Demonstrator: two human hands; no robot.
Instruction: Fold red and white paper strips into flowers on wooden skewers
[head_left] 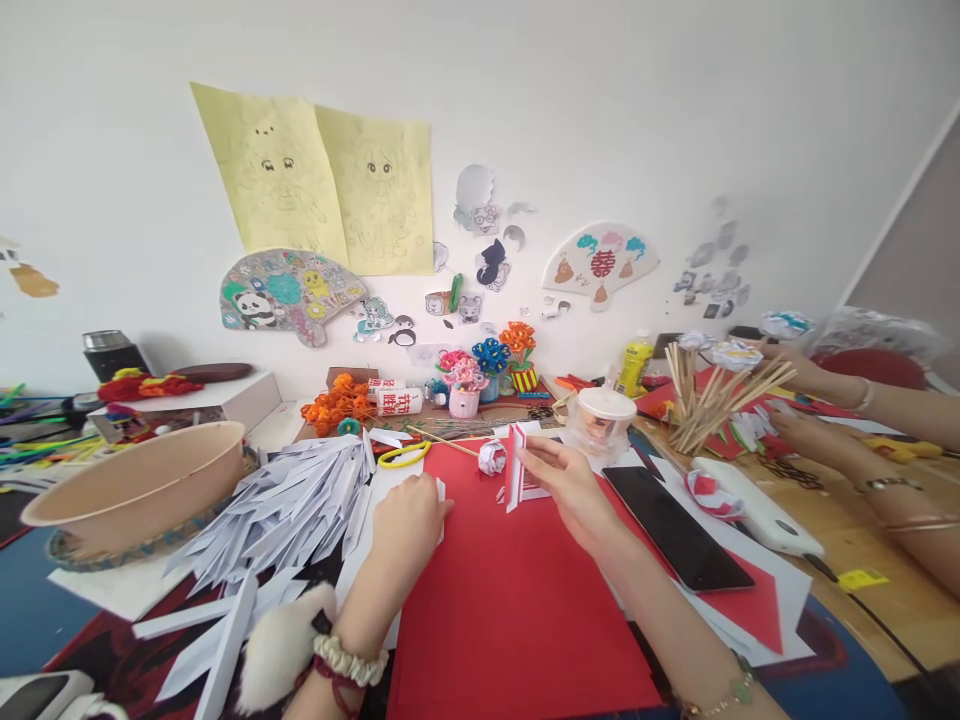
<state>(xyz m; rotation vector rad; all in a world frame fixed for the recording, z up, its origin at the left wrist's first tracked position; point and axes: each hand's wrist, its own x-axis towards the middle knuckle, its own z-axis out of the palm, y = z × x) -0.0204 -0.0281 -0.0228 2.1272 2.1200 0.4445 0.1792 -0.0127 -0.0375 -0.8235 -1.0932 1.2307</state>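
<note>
A heap of white, narrow, folded paper strips [300, 505] is spread left of the fingers of the left hand [409, 522], which are curled in (whether anything is pinched there cannot be told). Between both hands' fingers, a flat red paper sheet [510, 610] is laid. Just left of the right fingertips, a crumpled white paper ball [492, 458] is seen. A red-and-white folded paper piece [514, 468] is gripped upright between thumb and fingers of the right hand [579, 492].

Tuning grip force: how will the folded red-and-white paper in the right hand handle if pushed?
The folded red-and-white paper is probably light: thin paper, held by the fingers of the right hand. It's likely fairly stiff lengthwise, since it stands upright without visible sagging. Pushed sideways, its layers may splay or crush, as separate edges show.
</note>
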